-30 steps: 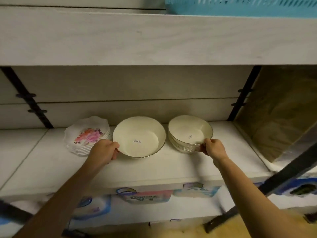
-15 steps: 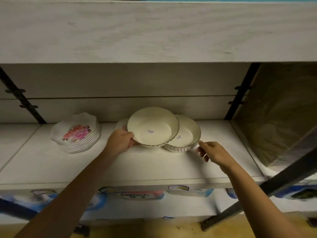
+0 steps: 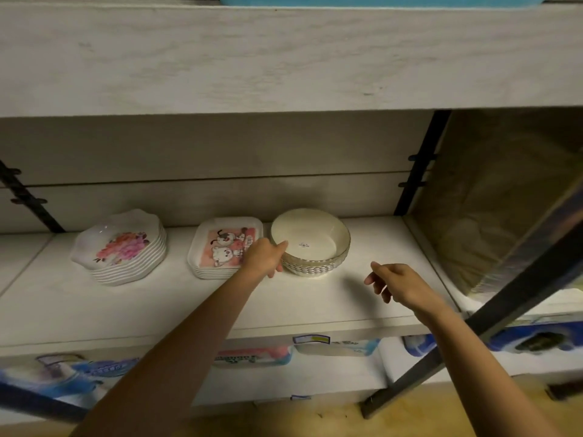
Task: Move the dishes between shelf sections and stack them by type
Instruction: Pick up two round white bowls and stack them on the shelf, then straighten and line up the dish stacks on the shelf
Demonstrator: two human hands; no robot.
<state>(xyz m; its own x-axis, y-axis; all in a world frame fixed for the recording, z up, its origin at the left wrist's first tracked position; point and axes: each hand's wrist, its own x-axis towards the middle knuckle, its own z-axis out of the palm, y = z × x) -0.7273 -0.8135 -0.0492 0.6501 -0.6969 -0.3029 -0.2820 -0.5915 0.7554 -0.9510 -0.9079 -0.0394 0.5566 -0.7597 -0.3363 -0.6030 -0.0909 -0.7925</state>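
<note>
On a pale shelf [image 3: 157, 304], a person's left hand [image 3: 265, 258] pinches the left rim of a stack of bowls [image 3: 310, 244], thumb over the edge. The right hand [image 3: 400, 283] hovers near the stack, fingers loosely curled, holding nothing. A small sticker [image 3: 304, 245] inside the top bowl is too small to read. Three stacks stand in a row: bowls at right, square cartoon plates [image 3: 220, 247] just beside them, flower plates [image 3: 121, 247] at left. Printing on the packages [image 3: 252, 357] below is blurred.
</note>
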